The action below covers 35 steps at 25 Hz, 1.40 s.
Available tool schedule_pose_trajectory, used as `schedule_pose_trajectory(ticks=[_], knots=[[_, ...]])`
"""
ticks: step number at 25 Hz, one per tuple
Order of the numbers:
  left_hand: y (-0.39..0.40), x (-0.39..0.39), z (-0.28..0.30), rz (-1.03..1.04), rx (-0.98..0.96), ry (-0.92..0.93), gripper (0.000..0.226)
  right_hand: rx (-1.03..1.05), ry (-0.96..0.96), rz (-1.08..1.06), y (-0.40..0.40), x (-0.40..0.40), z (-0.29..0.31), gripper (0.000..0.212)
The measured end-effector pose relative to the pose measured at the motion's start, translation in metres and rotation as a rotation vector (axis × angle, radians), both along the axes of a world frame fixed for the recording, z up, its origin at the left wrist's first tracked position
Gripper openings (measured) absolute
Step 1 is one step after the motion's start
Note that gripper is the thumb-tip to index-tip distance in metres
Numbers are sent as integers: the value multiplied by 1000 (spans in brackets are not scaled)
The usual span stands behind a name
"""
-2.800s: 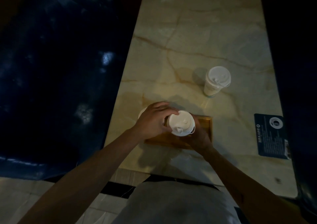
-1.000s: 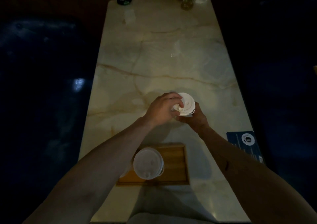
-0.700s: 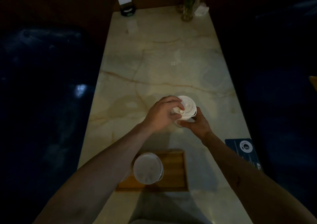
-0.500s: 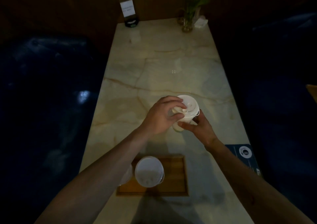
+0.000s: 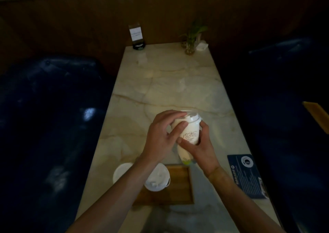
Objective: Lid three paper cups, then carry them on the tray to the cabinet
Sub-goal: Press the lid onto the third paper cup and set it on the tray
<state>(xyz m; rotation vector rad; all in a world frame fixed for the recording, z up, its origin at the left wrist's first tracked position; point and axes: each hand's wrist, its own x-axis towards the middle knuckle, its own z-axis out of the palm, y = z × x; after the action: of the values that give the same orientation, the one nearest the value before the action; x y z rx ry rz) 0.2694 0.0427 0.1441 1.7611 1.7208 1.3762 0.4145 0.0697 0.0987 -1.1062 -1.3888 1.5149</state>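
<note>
Paper cup [image 5: 189, 134] between left hand [image 5: 162, 134] and right hand [image 5: 203, 148]

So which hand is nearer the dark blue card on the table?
Right. The right hand grips the cup just left of the card; the left hand is on the cup's far side.

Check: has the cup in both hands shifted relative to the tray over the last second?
Yes. The cup is now lifted and tilted, closer to the wooden tray's far edge than before.

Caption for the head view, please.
Both hands, left and right, hold the third lidded paper cup above the wooden tray.
</note>
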Motion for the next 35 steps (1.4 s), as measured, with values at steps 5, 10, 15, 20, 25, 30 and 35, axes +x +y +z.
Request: schedule_pose_trajectory(ticks=[5, 10, 15, 20, 25, 30, 35], knots=[[-29, 15, -14, 70, 54, 75, 26, -37, -102, -49, -31, 2, -3, 84], [-49, 19, -22, 107, 135, 215, 26, -49, -110, -109, -51, 5, -6, 83], [-62, 19, -19, 114, 159, 232, 24, -12, -179, -90, -59, 10, -3, 87], [-69, 17, -3, 135, 142, 225, 19, 29, -225, -54, -62, 12, 8, 80], [-71, 18, 14, 101, 97, 192, 18, 126, -258, -73, -67, 14, 27, 57], [-72, 25, 16, 110, 117, 227, 18, 189, -265, -99, -68, 16, 29, 64], [-76, 24, 5, 90, 130, 291, 18, 81, -210, -61, -67, 13, 19, 69]])
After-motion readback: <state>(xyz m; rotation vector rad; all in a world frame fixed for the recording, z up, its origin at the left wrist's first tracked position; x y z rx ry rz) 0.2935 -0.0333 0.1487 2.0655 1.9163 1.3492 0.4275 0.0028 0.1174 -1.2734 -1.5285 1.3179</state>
